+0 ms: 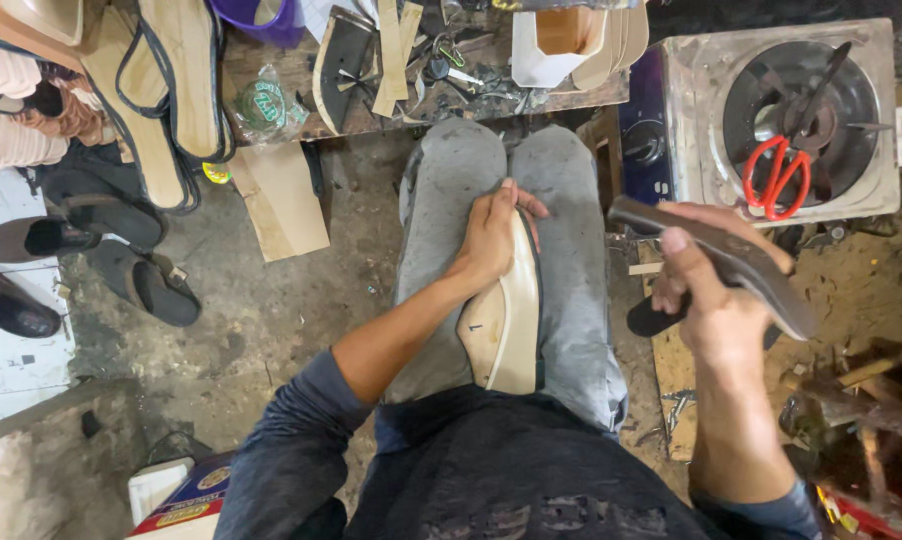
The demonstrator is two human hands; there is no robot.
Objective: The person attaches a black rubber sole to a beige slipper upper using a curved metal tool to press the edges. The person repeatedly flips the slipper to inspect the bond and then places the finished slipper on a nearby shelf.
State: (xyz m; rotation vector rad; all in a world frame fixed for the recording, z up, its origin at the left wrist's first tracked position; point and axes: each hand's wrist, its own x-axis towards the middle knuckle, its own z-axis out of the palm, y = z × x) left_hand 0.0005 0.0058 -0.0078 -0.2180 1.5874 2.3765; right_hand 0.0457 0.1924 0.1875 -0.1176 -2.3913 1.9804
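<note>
the left hand's fingers (pixel 519 200) lie on a wedge sole (pixel 506 320) resting on the lap; right fingers (pixel 686 262) wrap a flat sole (pixel 731 262), scissors (pixel 779 165) on the stove (pixel 691 120) just beyond.

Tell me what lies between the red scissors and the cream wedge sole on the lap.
In the head view, the right hand holding a dark sole lies between the red scissors and the cream wedge sole, which the left hand grips.
</note>
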